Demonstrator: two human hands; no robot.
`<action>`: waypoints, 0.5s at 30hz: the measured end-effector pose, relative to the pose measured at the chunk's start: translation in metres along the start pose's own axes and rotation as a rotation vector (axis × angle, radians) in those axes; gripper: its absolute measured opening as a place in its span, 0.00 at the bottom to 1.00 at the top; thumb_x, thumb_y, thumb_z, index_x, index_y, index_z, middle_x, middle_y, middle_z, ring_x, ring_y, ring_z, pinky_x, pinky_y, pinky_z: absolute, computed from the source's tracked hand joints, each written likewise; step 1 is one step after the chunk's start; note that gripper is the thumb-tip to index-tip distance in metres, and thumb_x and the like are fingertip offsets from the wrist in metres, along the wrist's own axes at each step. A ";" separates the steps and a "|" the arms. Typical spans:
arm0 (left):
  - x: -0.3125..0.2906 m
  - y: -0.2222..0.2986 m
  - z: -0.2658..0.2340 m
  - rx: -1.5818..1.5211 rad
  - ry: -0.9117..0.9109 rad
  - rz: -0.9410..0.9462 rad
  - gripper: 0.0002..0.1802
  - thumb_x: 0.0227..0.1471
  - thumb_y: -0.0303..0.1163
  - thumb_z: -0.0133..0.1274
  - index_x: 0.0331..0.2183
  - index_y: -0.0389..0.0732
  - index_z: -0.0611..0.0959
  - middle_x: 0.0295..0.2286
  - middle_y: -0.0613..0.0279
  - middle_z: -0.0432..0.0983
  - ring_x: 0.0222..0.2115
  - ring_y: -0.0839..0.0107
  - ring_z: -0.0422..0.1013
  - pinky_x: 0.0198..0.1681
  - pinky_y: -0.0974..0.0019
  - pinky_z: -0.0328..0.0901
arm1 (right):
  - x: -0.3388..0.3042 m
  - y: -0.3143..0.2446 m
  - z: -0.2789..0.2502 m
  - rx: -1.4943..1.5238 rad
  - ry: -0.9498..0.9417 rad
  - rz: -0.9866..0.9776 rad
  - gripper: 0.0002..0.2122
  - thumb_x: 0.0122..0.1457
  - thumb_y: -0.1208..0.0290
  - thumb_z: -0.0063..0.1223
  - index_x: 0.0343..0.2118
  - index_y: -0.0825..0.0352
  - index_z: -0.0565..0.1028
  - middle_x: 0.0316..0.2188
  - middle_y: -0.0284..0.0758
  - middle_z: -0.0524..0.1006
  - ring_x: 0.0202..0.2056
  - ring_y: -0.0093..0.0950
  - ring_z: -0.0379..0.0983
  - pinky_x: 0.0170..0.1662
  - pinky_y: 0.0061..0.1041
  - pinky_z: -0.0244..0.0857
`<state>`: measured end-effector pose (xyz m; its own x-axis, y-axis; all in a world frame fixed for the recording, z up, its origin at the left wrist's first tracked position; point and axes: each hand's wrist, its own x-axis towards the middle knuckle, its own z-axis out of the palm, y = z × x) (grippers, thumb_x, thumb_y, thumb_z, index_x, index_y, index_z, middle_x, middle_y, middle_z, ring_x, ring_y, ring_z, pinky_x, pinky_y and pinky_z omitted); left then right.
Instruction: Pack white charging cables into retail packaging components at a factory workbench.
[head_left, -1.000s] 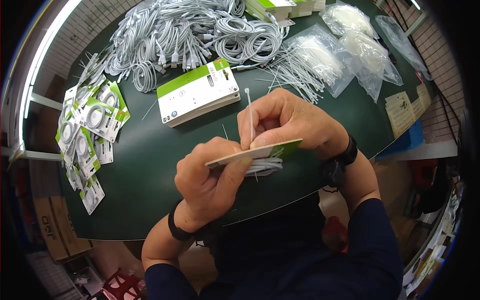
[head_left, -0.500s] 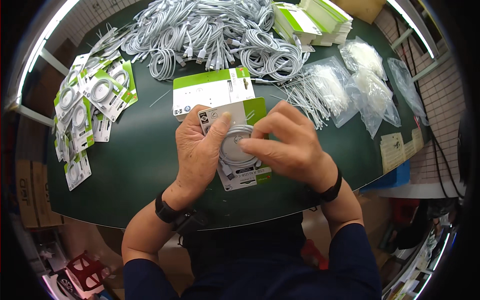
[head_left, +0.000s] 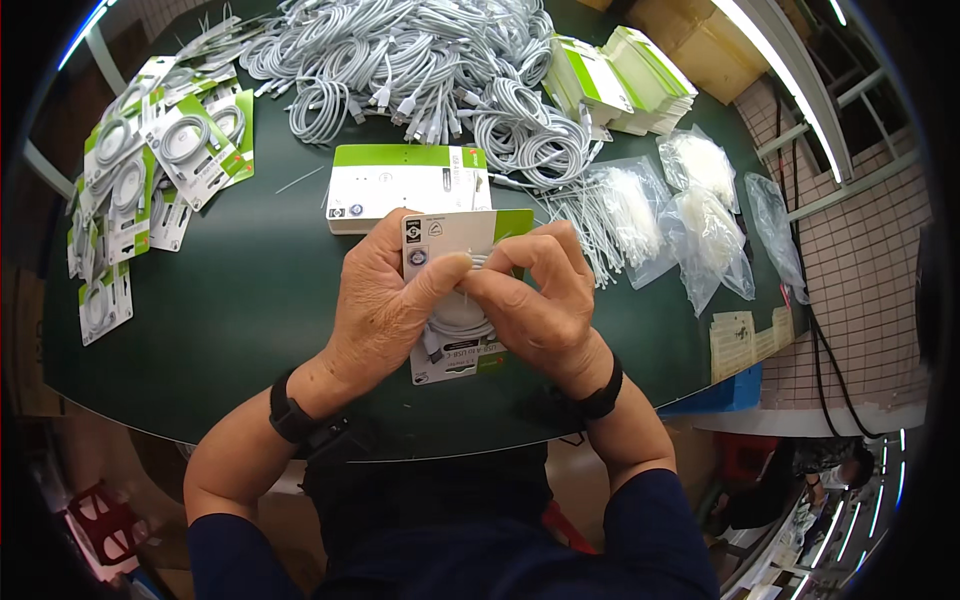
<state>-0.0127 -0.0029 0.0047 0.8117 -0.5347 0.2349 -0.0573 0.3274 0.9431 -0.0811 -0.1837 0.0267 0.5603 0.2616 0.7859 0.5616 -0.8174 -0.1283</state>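
My left hand point(head_left: 375, 300) is closed on a white and green cardboard card point(head_left: 450, 230), its thumb pressing on the front. Against the card lies a coiled white USB cable point(head_left: 460, 325), its plug near the lower left of the coil. At the top of the coil my right hand point(head_left: 540, 300) pinches, thumb and forefinger meeting the left thumb. Whatever is between those right fingertips is too small and hidden to name. Just beyond the hands lies a stack of blank-fronted white and green cards point(head_left: 400, 185).
Finished-looking cards with cables point(head_left: 130, 180) are heaped at the left. A big pile of coiled white cables point(head_left: 400, 65) fills the back. More card stacks point(head_left: 640, 85), loose white ties point(head_left: 580, 225) and clear bags of ties point(head_left: 710, 240) are at the right. A person point(head_left: 790, 485) is at lower right.
My right fingers have moved from over the coil's middle up to its top edge, next to the left thumb. The view has shifted, so the table things sit further left.
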 end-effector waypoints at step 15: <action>-0.002 -0.002 0.007 -0.071 0.032 0.029 0.16 0.67 0.26 0.55 0.53 0.32 0.77 0.44 0.59 0.82 0.43 0.77 0.77 0.48 0.70 0.72 | -0.001 -0.004 -0.004 0.126 0.078 -0.011 0.13 0.46 0.80 0.72 0.35 0.62 0.82 0.37 0.31 0.81 0.35 0.31 0.73 0.34 0.27 0.68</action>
<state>-0.0182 -0.0081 0.0036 0.8286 -0.4993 0.2531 -0.0405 0.3975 0.9167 -0.0859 -0.1830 0.0293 0.5078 0.2255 0.8314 0.6420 -0.7427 -0.1906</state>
